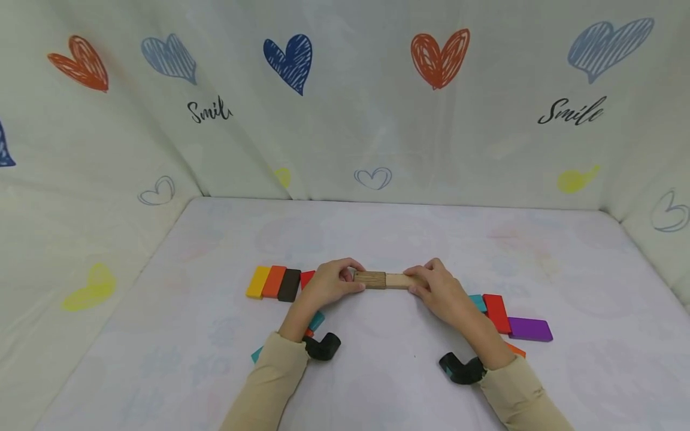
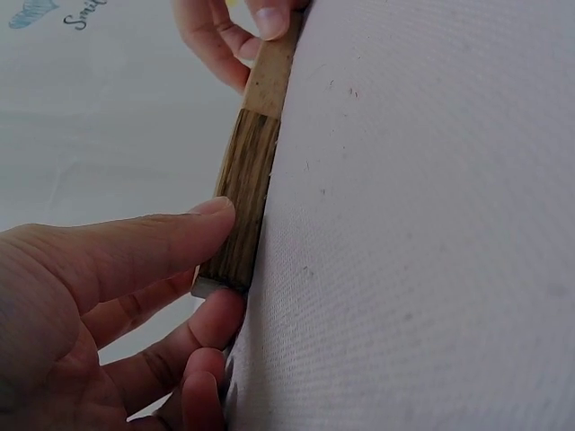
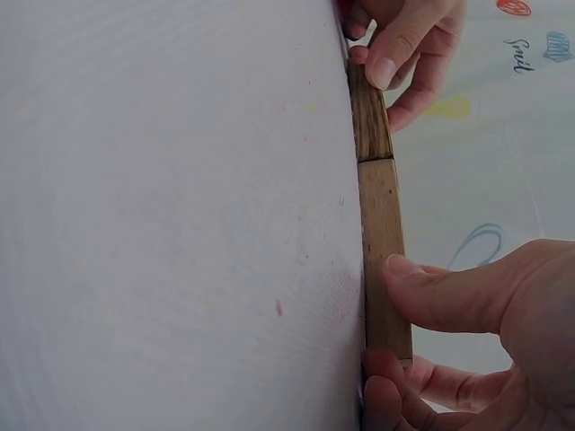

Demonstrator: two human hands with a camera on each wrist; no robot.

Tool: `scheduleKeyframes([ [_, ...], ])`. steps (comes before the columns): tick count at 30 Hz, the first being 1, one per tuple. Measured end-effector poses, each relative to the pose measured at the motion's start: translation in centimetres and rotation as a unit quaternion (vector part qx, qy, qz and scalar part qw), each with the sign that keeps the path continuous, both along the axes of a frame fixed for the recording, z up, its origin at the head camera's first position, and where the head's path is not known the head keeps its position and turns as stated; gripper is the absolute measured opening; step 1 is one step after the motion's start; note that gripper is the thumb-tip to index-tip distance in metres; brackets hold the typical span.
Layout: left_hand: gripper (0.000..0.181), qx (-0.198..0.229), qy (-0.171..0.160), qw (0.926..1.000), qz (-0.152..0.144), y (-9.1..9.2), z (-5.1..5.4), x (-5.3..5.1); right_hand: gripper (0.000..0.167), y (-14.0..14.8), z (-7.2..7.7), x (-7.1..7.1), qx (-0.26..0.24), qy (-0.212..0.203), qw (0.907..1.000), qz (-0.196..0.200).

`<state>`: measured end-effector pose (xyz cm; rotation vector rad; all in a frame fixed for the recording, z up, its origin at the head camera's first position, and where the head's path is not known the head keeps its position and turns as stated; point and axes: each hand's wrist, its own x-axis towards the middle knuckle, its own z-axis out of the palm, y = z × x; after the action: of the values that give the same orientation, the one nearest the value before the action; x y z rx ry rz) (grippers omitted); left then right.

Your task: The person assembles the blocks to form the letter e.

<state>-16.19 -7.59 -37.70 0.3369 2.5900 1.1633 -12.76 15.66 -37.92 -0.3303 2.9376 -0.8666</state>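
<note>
Two flat wooden blocks lie end to end on the white tabletop, their ends touching. The left one is a dark brown, grained block (image 1: 372, 279); the right one is a pale wooden block (image 1: 397, 281). My left hand (image 1: 329, 282) pinches the dark block, the thumb on its near long face in the left wrist view and other fingers by its outer end. My right hand (image 1: 442, 293) pinches the pale block, its thumb (image 3: 409, 287) on the near face. In the right wrist view the seam between the blocks looks straight.
Left of my left hand stand yellow (image 1: 258, 282), orange (image 1: 274, 281) and black blocks (image 1: 289, 285) in a row, with a red one partly hidden. Beyond my right forearm lie red (image 1: 497, 313) and purple blocks (image 1: 530, 329). A printed curtain (image 1: 345, 120) hangs behind the table.
</note>
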Motion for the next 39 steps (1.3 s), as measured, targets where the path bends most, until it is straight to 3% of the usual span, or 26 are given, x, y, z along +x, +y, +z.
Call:
scheduleKeyframes([
  [23, 0.029, -0.006, 0.004, 1.0, -0.002, 0.0, -0.1, -0.1, 0.037, -0.1, -0.1, 0.0, -0.004, -0.005, 1.0, -0.005],
  [39, 0.029, -0.009, -0.001, 1.0, 0.001, 0.0, 0.0, 0.0, 0.038, 2.7, 3.6, 0.6, 0.0, -0.015, 0.9999, 0.002],
])
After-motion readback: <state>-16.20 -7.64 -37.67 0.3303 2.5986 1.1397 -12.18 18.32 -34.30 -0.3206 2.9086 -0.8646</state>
